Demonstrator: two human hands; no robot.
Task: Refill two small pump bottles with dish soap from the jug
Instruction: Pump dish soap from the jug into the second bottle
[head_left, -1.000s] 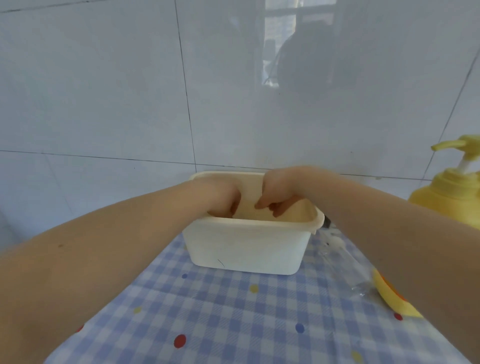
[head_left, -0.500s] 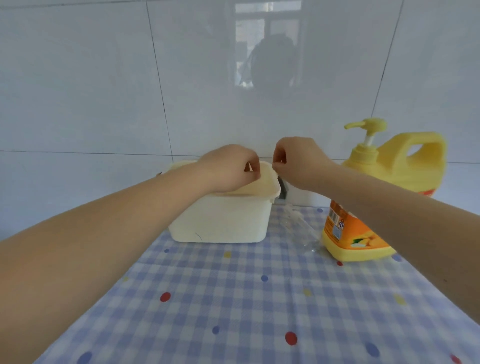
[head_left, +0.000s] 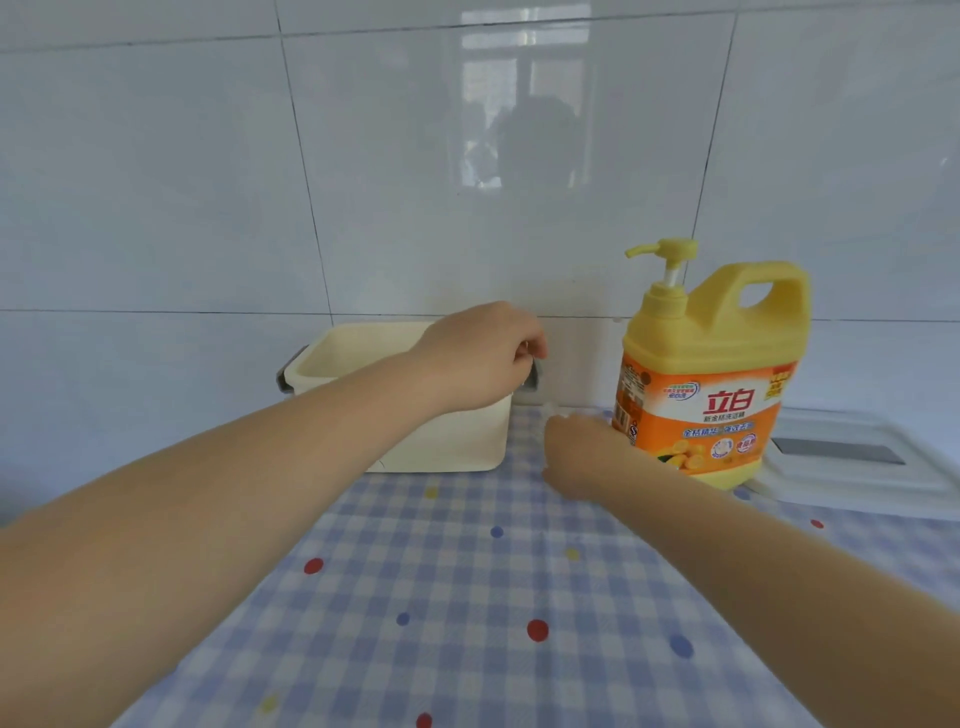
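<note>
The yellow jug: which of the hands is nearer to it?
Right. The right hand is low on the tablecloth just beside the jug; the left hand is farther off, over the cream tub.

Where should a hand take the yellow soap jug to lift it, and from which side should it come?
Best by the moulded loop handle at the top right of the jug. It stands upright, and the pump fills the top left. The right hand is low at the jug's left, so it would probably have to come over from the right side and curl through the opening.
</note>
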